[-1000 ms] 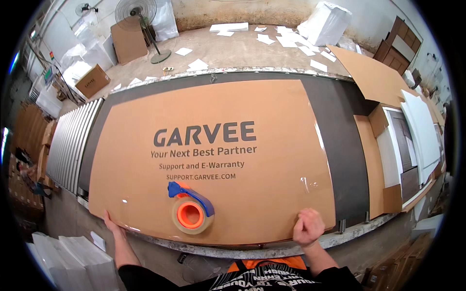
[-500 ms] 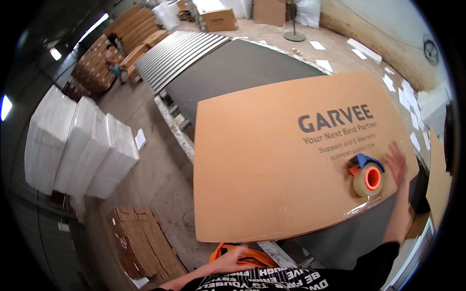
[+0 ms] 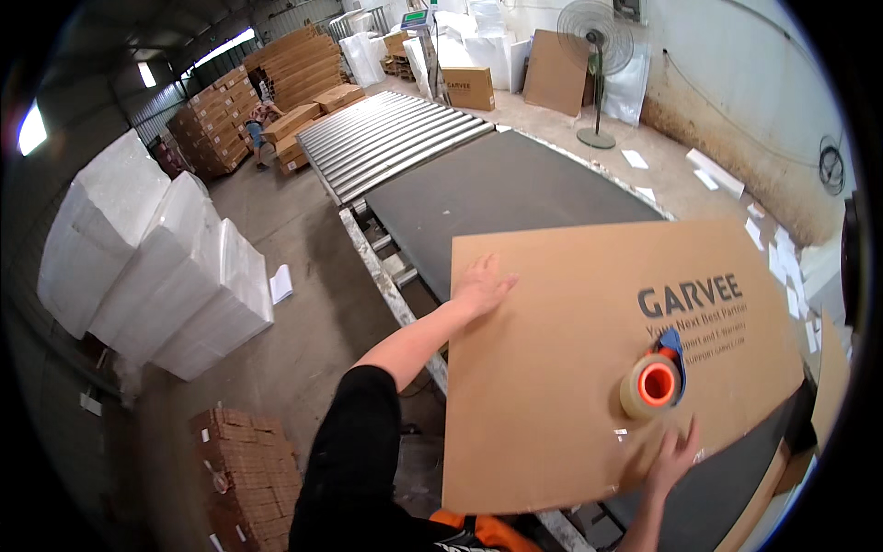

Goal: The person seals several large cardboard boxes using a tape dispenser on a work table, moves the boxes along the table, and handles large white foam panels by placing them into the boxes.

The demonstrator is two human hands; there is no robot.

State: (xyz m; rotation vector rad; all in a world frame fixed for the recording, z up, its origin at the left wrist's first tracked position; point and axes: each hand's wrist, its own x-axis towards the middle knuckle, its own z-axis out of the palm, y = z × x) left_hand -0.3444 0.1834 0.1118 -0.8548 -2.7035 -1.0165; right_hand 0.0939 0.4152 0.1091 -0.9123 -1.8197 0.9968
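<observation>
Currently, box: flat cardboard carton (image 3: 589, 368) lies on the dark table (image 3: 497, 184).
Left hand (image 3: 480, 287): spread flat on its far-left corner, gripping nothing.
Right hand (image 3: 670, 457): open, on the near edge beside the tape dispenser (image 3: 655, 379).
Progress: dispenser rests unheld on the carton; taping apparently not under way.

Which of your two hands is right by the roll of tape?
The right hand, flat on the cardboard sheet just below the tape roll. The left hand rests far off, near the sheet's far corner.

Dim hall — daylight glares from far windows (image 3: 32, 129), edges bent and dark.
</observation>
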